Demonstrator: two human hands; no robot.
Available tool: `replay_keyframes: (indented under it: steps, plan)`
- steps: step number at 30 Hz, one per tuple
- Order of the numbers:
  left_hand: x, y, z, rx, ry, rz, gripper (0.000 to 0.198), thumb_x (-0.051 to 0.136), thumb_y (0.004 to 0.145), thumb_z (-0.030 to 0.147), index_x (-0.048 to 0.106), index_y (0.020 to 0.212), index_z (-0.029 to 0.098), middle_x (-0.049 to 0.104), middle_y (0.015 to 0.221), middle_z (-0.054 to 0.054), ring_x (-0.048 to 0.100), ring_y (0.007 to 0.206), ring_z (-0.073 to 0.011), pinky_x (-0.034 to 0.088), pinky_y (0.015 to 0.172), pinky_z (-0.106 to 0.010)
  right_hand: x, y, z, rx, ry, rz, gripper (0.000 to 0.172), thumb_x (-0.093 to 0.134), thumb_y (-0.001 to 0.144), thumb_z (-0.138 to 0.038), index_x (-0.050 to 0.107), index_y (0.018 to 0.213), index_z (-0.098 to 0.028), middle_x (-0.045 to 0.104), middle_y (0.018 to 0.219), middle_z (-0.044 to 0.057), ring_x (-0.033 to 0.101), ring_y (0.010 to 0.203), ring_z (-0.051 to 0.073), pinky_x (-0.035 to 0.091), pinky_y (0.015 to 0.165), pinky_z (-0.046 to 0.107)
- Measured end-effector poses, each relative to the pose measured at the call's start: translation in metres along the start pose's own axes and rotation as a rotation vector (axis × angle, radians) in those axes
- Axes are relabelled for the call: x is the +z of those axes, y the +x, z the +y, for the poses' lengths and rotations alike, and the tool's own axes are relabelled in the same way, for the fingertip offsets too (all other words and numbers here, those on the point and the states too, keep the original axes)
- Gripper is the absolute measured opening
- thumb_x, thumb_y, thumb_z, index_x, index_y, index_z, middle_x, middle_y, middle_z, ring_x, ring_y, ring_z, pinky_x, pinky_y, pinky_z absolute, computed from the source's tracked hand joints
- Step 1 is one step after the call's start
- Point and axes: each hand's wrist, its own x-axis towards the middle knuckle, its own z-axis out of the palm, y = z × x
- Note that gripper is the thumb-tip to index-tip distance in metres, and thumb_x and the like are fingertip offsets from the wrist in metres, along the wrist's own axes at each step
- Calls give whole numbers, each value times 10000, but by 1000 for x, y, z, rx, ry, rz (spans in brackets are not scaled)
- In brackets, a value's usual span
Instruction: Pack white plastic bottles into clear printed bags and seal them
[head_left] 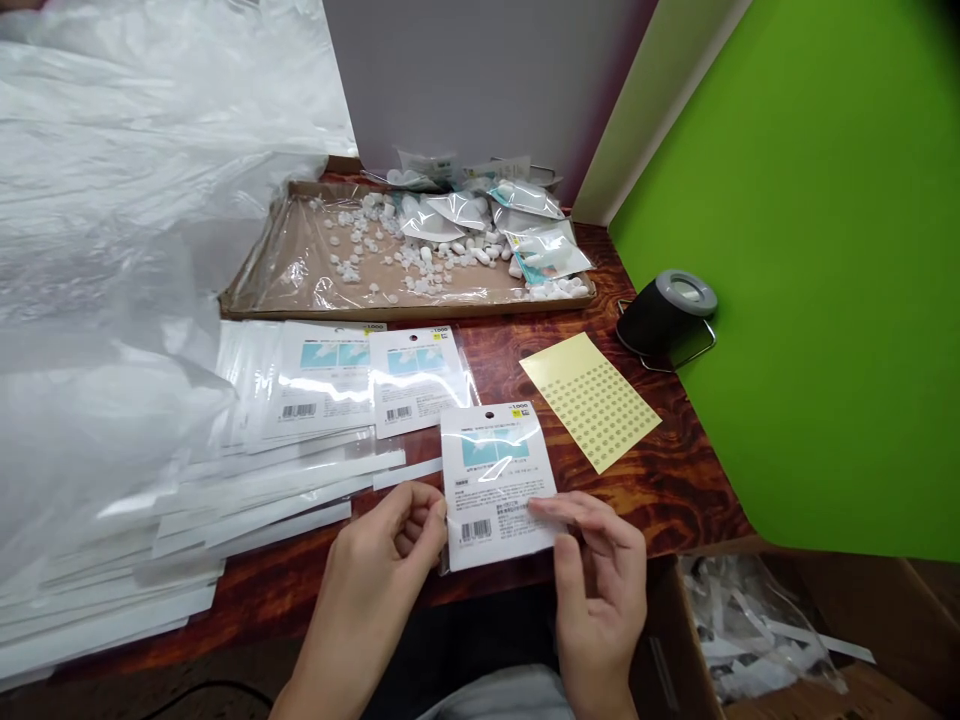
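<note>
A small clear packet (495,470) with a white card, a blue picture and a barcode lies at the table's near edge. My left hand (379,570) pinches its lower left corner, thumb and fingers closed on it. My right hand (596,590) grips its lower right edge, fingers pressed on the front. More packets of the same kind (360,375) lie in a row behind and to the left. Beside it on the right is a yellow sheet of small round stickers (592,398).
A cardboard tray (300,280) lined with plastic holds several small white pieces and filled bags. White paper strips (225,520) pile at left under a big plastic sheet (112,250). A black round lamp (667,310) stands by the green wall. A box of scraps (757,620) sits at lower right.
</note>
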Motion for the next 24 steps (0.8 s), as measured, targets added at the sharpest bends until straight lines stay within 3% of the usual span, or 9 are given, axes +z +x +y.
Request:
replay_keyframes:
  steps: [3,5,6,9,11,15,19,21,24]
  plan:
    - [-1,-1,-3,-1,0,17,249,563,817,435,635,800,197,626,658,-3,568,554,-140,465,513,-217,-3,0,1,12,-164,-28,500,544,915,-184,361,1378,-239,438,1456,167,504,1271,263,499,938,448]
    - [-3,-1,-5,-15,0,19,267,566,813,456,635,805,198,616,637,1,566,538,-142,464,493,-217,-7,3,1,73,-266,-49,705,559,911,-221,181,1505,-262,281,1555,166,455,1317,276,492,951,449]
    - [-4,-2,-5,-23,-1,20,277,566,814,466,635,808,198,615,634,1,569,535,-143,467,491,-219,-8,6,0,111,-289,-68,716,562,911,-242,178,1515,-261,322,1538,161,466,1307,279,488,959,454]
    - [-5,-5,-8,-43,-12,22,308,555,826,498,632,824,199,623,646,-1,588,543,-150,496,516,-234,-12,13,-1,180,-276,-151,434,582,897,-289,532,1324,-231,583,1316,129,561,1201,281,486,977,455]
    - [-2,-8,-10,-51,-22,19,318,548,839,510,629,844,202,631,651,-2,611,564,-160,515,541,-244,-13,16,-2,232,-212,-180,262,615,875,-297,665,1119,-215,675,1160,107,636,1084,266,536,919,411]
    - [1,-17,-14,-14,-39,14,296,554,852,505,630,874,219,682,759,-16,661,675,-180,546,613,-250,-13,21,-5,361,12,-114,276,669,845,-293,670,1103,-196,737,1054,91,712,935,237,607,778,329]
    - [-14,-18,-13,-42,-80,-20,329,669,758,533,628,764,206,681,691,-14,654,624,-183,547,580,-242,-18,30,-6,354,110,-58,227,703,816,-305,705,1018,-202,754,964,75,724,817,215,606,662,288]
    - [-25,-15,-10,-78,-220,55,404,644,766,581,628,880,194,721,805,-47,685,710,-209,578,657,-273,-20,34,-7,357,132,-86,178,698,817,-328,714,943,-204,750,869,57,705,725,194,579,584,262]
    - [-34,-6,-2,-14,-326,144,561,540,829,612,529,1199,191,658,1210,-124,658,1043,-270,557,877,-359,-19,36,-9,377,160,-142,160,670,833,-353,700,866,-200,713,739,27,639,599,153,511,489,226]
